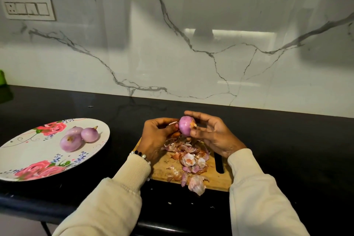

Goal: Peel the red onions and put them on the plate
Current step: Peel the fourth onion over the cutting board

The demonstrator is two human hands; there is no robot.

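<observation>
Head view: the left hand (159,136) curls its fingers round a smooth, round, purple onion (186,125), held above the wooden cutting board (216,178). The right hand (212,134) pinches at its end, other fingers spread. Papery skins (188,159) litter the board. Three peeled onions (76,138) sit on the floral plate (34,151) on the glossy black worktop (287,149).

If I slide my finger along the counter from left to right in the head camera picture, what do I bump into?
Round white plate with pink roses → three peeled purple onions → left hand → the purple onion being peeled → right hand.
</observation>
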